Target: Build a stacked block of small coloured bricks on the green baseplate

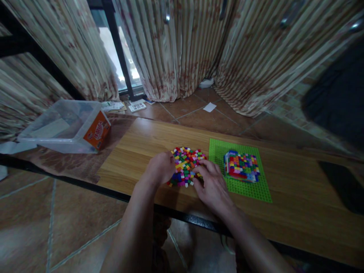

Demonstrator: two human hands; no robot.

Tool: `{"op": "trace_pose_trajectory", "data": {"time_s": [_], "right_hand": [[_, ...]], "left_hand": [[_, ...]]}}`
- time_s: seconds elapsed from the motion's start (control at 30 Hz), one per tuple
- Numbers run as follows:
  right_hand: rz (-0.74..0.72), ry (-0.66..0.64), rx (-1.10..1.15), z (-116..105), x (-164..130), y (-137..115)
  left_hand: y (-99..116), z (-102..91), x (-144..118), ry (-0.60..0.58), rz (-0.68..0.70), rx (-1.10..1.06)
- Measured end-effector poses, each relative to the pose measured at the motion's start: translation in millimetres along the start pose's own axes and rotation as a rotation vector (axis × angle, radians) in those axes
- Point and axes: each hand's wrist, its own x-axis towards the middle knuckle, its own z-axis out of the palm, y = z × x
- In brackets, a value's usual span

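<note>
A pile of small colourful building bricks [184, 163] is spread on the wooden board. At its left edge, my left hand [160, 167] is curled closed, and whatever its fingers hold is hidden. My right hand [212, 182] reaches over the right side of the pile, thumb and fingers apart, fingertips among the bricks. Just right of that hand lies a green studded baseplate [241, 190]. On the baseplate stands a blocky structure of multicoloured bricks [242, 167], with blue at its far left corner and red along its near side.
A clear plastic bin [65, 129] with an orange label sits at the far left. The wooden tabletop [136, 144] has a dark near edge. A black flat object [342, 185] lies at the right. Striped curtains [182, 49] hang behind, with papers [137, 106] on the floor.
</note>
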Motion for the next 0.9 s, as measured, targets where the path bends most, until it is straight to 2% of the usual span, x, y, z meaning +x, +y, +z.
{"op": "trace_pose_trajectory", "data": {"time_s": [0.23, 0.5, 0.7, 0.8, 0.9], "right_hand": [[-0.021, 0.015, -0.045, 4.9, -0.8, -2.2], [0.016, 0.083, 0.062, 8.5, -2.5, 0.2], [0.050, 0.126, 0.134, 9.2, -0.7, -0.1], [0.053, 0.175, 0.202, 3.5, -0.5, -4.4], [0.060, 0.215, 0.297, -11.5, -4.5, -8.4]], "left_hand": [[-1.2, -4.4, -2.5, 0.052, 0.001, -0.038], [2.0, -7.5, -1.7, 0.163, 0.053, -0.139], [-1.1, -4.0, 1.1, 0.167, 0.080, -0.148], [-1.8, -3.3, 3.7, 0.182, 0.107, -0.154], [-0.7, -3.5, 5.8, 0.188, 0.119, -0.155]]}}
